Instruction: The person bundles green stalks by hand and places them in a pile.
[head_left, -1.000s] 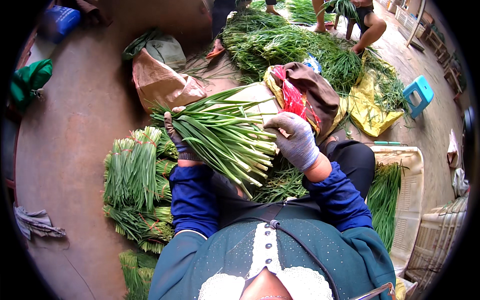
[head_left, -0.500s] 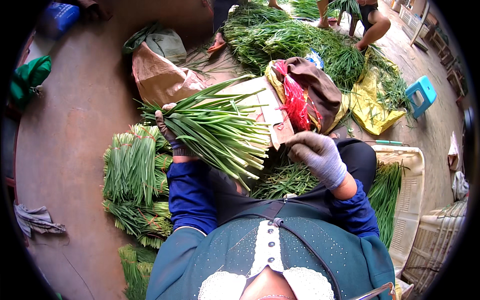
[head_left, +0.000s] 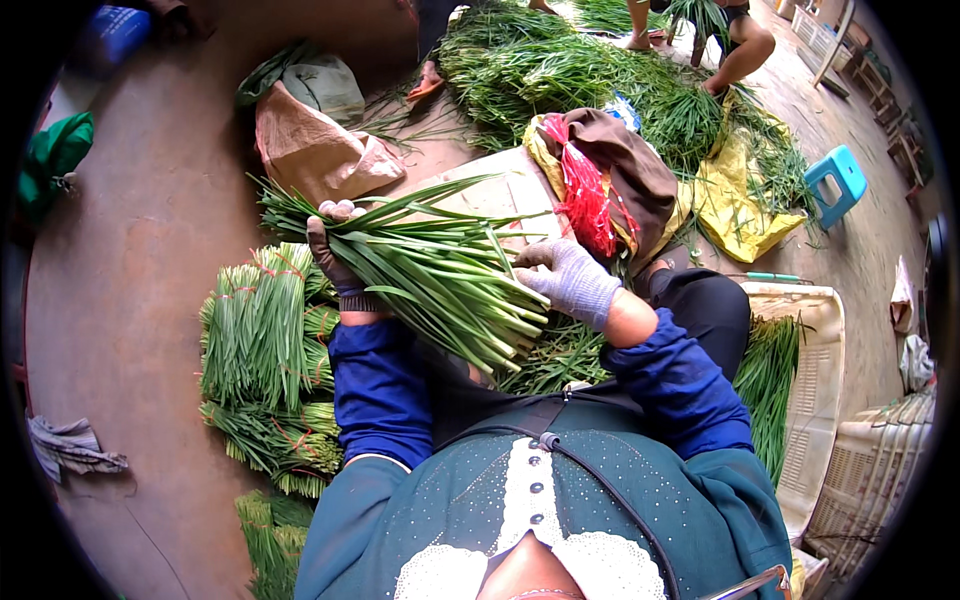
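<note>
My left hand (head_left: 335, 255) is closed around a fat bunch of chives (head_left: 430, 275), gripping near the leafy end so it lies across my lap and stays together. My right hand (head_left: 565, 280) rests half open on the cut ends, maybe to keep them even. Tied bunches (head_left: 260, 350) lie stacked on the floor to my left. Red strings (head_left: 585, 195) sit on a brown cloth (head_left: 630, 170) ahead. A white crate (head_left: 815, 370) is on my right. Loose chives crowd my knees.

Tied bundles of greens (head_left: 262, 350) are stacked on the concrete floor, with a brown paper bag (head_left: 315, 150) just behind them. There's a bunch of red ties (head_left: 583, 190) on a brown cloth (head_left: 630, 165), plus a small blue stool (head_left: 838, 180) and white plastic crates (head_left: 815, 400) off to the side.
</note>
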